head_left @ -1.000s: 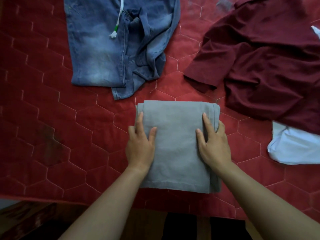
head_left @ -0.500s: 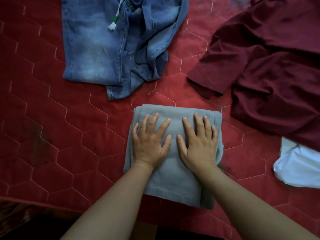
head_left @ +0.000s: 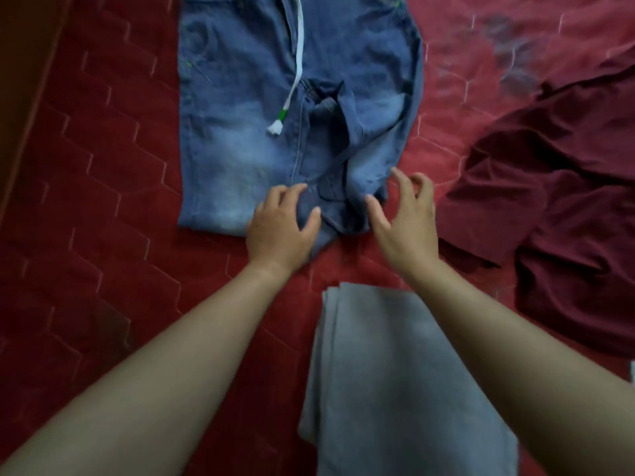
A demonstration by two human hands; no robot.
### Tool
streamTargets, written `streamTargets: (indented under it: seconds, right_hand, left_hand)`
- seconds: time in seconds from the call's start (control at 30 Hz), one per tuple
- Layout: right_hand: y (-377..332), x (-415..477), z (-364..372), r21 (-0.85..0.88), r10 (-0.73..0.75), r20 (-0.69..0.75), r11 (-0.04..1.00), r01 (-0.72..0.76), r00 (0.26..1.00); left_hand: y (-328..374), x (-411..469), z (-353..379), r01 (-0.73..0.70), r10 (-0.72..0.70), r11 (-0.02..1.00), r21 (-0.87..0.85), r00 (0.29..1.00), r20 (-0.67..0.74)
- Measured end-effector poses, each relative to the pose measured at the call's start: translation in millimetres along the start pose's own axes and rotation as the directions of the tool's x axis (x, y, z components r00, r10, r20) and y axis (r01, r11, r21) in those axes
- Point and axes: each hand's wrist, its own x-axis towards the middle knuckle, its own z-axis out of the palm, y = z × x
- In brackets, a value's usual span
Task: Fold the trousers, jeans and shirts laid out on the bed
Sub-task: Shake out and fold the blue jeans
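Note:
Blue jeans (head_left: 247, 108) with a white drawstring lie crumpled at the top centre of the red bed. My left hand (head_left: 281, 228) rests on their near edge, fingers curling onto the denim. My right hand (head_left: 405, 214) hovers over the jeans' bunched right corner, fingers spread, holding nothing. The folded grey trousers (head_left: 378, 389) lie near me at the bottom centre, between my forearms. A dark maroon shirt (head_left: 556, 201) lies rumpled at the right.
The red quilted bedspread (head_left: 103, 218) covers the bed. A dark wooden edge (head_left: 24, 63) runs along the far left. A sliver of a white garment (head_left: 632, 371) shows at the right border.
Both hands have lifted off the folded grey trousers and reached forward to the near edge of the blue jeans. The view has shifted forward, so the trousers now sit lower.

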Motion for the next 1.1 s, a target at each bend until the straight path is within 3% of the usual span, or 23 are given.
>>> streamTargets:
  seconds: [0.13, 0.23, 0.33, 0.53, 0.67, 0.77, 0.87, 0.97, 1.03, 1.1]
  right_hand:
    - [-23.9, 53.6, 32.6, 0.031, 0.071, -0.029, 0.997, -0.070, 0.997]
    - [-25.9, 70.6, 53.0, 0.032, 0.076, 0.001, 0.997, -0.076, 0.997]
    - [-21.0, 63.4, 67.1, 0.111, -0.010, -0.035, 0.994, 0.014, 0.999]
    - [6.2, 17.0, 60.0, 0.170, 0.035, -0.054, 0.985, -0.025, 0.998]
    - [16.3, -27.7, 38.5, 0.024, 0.027, 0.060, 0.999, -0.028, 0.998]
    - [7.0, -9.4, 31.0, -0.245, 0.046, -0.051, 0.968, -0.057, 0.998]
    - [-18.8, 46.5, 40.2, -0.315, -0.003, -0.018, 0.949, -0.003, 1.000]
    - [-35.9, 98.9, 65.8, -0.165, -0.077, 0.156, 0.981, 0.103, 0.985]
    - [-39.2, 117.0, 81.9, -0.083, -0.121, 0.161, 0.987, 0.136, 0.980]
    - [-36.8, 118.4, 91.1, -0.028, -0.128, 0.109, 0.991, 0.131, 0.986]
  left_hand:
    - [-41.6, 54.1, -1.9, 0.133, -0.134, 0.990, 0.044, 0.991, 0.015]
    - [-51.5, 73.2, 10.8, 0.187, -0.184, 0.979, -0.082, 0.982, 0.053]
    - [-55.7, 76.9, 25.5, 0.138, -0.130, 0.986, -0.095, 0.988, 0.078]
    - [-79.7, 72.4, 23.1, 0.073, -0.065, 0.995, -0.072, 0.992, 0.110]
    - [-89.5, 31.4, 14.6, 0.008, 0.001, 0.999, -0.045, 0.979, 0.205]
    - [-89.4, 12.9, 9.2, -0.101, 0.095, 0.995, 0.003, 0.951, 0.293]
    - [-81.4, 39.7, 1.5, -0.107, 0.119, 0.992, -0.065, 0.972, 0.204]
    - [-71.5, 88.3, 0.0, -0.037, 0.050, 0.985, -0.168, 0.996, 0.075]
    - [-69.1, 121.2, -0.6, -0.033, 0.034, 0.991, -0.130, 0.999, 0.007]
    - [-69.6, 146.3, 0.8, -0.035, 0.036, 0.999, -0.037, 0.999, 0.034]
